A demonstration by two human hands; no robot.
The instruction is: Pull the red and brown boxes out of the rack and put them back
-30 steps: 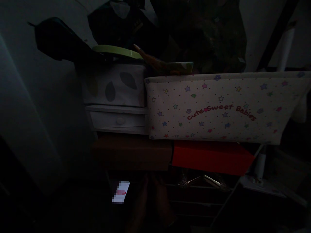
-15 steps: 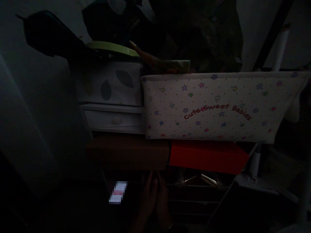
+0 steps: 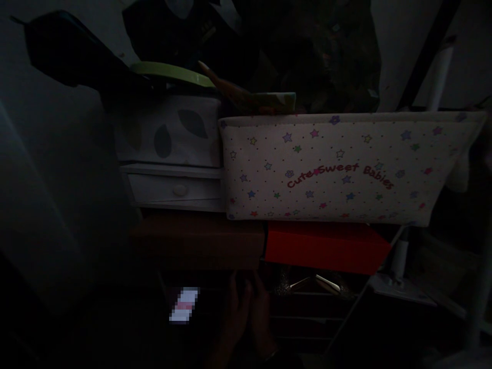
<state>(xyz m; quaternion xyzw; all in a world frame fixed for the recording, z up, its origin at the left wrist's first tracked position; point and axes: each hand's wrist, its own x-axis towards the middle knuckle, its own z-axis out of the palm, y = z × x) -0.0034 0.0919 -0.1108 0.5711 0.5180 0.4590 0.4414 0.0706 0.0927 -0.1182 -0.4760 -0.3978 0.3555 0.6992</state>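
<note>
Brown box [image 3: 198, 241] sits just below the hands, with red box [image 3: 326, 249] right beside it. Above them, largest: star-print fabric bin [image 3: 338, 169] reading "Cute Sweet Babies", resting over the red box, then white leaf-print drawer unit [image 3: 169, 154] over the brown box. Left hand [image 3: 236, 320] and right hand [image 3: 261, 318] are close together, fingers up, just under the box edge. Too dark to tell grip or contact. Pixelated bright patch [image 3: 183, 305] lies left of them.
</note>
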